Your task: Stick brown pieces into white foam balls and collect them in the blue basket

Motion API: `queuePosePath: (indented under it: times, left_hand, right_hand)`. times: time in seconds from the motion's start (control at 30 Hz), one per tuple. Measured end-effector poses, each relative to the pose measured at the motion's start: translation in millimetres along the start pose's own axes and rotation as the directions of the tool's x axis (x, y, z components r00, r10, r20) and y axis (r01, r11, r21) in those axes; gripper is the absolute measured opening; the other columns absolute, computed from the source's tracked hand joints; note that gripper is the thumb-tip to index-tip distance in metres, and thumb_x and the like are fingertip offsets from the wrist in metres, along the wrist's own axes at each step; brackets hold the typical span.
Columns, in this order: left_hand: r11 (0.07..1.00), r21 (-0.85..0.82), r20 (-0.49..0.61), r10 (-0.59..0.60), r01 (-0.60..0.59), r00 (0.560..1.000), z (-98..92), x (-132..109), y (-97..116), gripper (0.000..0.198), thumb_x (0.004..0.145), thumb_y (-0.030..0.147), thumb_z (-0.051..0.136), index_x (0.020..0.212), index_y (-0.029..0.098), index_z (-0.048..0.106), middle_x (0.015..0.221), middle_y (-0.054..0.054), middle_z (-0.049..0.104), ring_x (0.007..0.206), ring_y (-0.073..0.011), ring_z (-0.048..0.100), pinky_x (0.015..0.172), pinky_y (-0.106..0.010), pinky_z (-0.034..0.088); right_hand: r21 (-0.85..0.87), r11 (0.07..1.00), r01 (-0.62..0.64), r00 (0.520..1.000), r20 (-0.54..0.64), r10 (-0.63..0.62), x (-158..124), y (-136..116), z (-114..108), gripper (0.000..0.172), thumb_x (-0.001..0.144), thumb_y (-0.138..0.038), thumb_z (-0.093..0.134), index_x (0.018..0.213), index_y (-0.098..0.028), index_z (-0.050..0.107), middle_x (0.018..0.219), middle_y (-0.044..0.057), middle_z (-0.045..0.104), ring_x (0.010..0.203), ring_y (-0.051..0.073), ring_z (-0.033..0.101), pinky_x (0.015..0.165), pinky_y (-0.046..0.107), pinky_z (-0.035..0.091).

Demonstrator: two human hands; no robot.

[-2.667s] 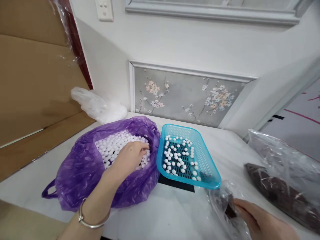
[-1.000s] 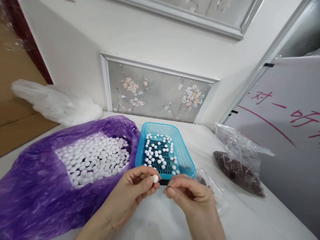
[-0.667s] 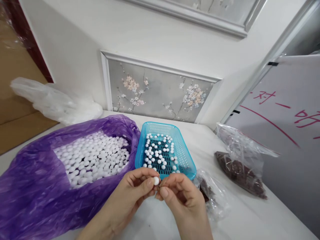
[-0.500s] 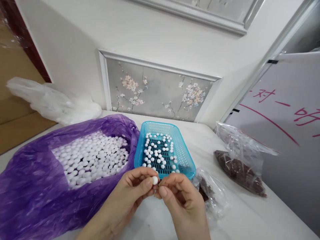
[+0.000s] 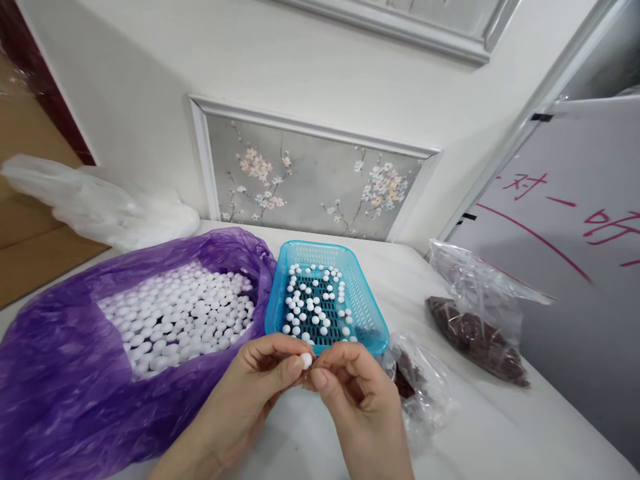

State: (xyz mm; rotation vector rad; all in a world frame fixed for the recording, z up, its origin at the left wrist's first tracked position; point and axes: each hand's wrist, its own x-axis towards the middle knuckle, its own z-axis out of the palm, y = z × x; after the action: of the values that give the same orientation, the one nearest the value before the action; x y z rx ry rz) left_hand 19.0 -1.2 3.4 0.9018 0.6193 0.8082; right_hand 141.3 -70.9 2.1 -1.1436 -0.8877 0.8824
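Over the white table (image 5: 480, 427), the left hand (image 5: 253, 381) pinches a ball (image 5: 306, 361) beside the right hand (image 5: 361, 399), grasp unclear.

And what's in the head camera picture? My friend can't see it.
A left hand pinches one white ball, the right hand close beside it. Behind them, a blue basket holds scattered white balls; to its left, an open purple bag holds many more.

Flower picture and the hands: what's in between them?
In the head view, the blue basket lies between them, with white balls in it.
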Motion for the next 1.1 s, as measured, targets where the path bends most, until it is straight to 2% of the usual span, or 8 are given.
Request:
queuePosePath:
  times: [0.27,0.43,0.6,0.77,0.9,1.0,1.1]
  left_hand:
    - [0.997,0.069,0.084,0.038,-0.044,0.996,-0.5,0,2,0.007,0.071,0.031,0.078,0.073,0.025,0.079,0.067,-0.001,0.073,0.068,-0.0146,0.062,0.069,-0.025,0.049]
    - [0.997,0.053,0.062,0.047,-0.050,0.997,-0.5,-1,-1,0.005,0.071,0.029,0.078,0.073,0.025,0.080,0.066,-0.001,0.073,0.067,-0.0144,0.061,0.070,-0.025,0.050]
    - [0.995,0.081,0.054,0.059,-0.064,0.997,0.1,-1,0,0.005,0.071,0.031,0.079,0.072,0.026,0.080,0.065,0.000,0.073,0.067,-0.0139,0.060,0.069,-0.024,0.049]
    - [0.991,0.109,0.024,0.071,-0.073,0.997,1.0,0,-1,0.007,0.069,0.030,0.080,0.071,0.023,0.080,0.064,0.000,0.072,0.065,-0.0135,0.060,0.068,-0.024,0.049]
    - [0.999,-0.016,0.033,0.048,-0.047,0.998,2.3,0,-3,0.009,0.067,0.029,0.082,0.072,0.021,0.080,0.061,0.000,0.071,0.061,-0.0123,0.060,0.064,-0.023,0.048]
    - [0.989,-0.150,0.059,-0.001,0.010,0.998,2.9,0,-3,0.013,0.068,0.029,0.081,0.073,0.018,0.079,0.064,-0.001,0.071,0.056,-0.0099,0.060,0.060,-0.021,0.048]
    - [0.975,-0.217,0.040,-0.039,0.047,0.998,4.1,0,-1,0.015,0.068,0.028,0.082,0.073,0.015,0.077,0.062,0.000,0.069,0.053,-0.0084,0.059,0.057,-0.019,0.048]
  right_hand:
    - [0.087,0.993,-0.079,0.997,0.032,0.076,3,2,-3,0.018,0.074,-0.034,0.076,0.072,-0.020,0.063,0.063,-0.003,0.064,0.060,0.012,0.059,0.059,0.023,0.045]
    - [0.095,0.992,-0.086,0.996,0.023,0.084,5,4,-2,0.020,0.072,-0.033,0.078,0.072,-0.020,0.063,0.065,-0.004,0.063,0.061,0.012,0.056,0.059,0.022,0.044]
    - [0.175,0.978,-0.110,0.994,0.044,0.104,6,8,-1,0.024,0.072,-0.031,0.079,0.075,-0.022,0.056,0.062,-0.008,0.055,0.059,0.011,0.053,0.059,0.023,0.042]
    - [0.196,0.973,-0.121,0.991,0.079,0.107,8,6,0,0.025,0.076,-0.029,0.076,0.075,-0.022,0.052,0.063,-0.008,0.054,0.060,0.009,0.051,0.060,0.022,0.043]
    - [0.212,0.969,-0.124,0.988,0.115,0.101,11,5,0,0.022,0.079,-0.027,0.074,0.077,-0.021,0.053,0.065,-0.008,0.054,0.061,0.008,0.052,0.060,0.020,0.044]
    - [0.298,0.944,-0.139,0.982,0.165,0.092,12,7,0,0.020,0.078,-0.024,0.075,0.079,-0.021,0.055,0.069,-0.006,0.059,0.062,0.008,0.055,0.060,0.020,0.045]
    - [0.368,0.919,-0.139,0.974,0.219,0.060,10,7,0,0.018,0.077,-0.021,0.076,0.082,-0.020,0.059,0.074,-0.003,0.065,0.066,0.010,0.059,0.065,0.022,0.048]
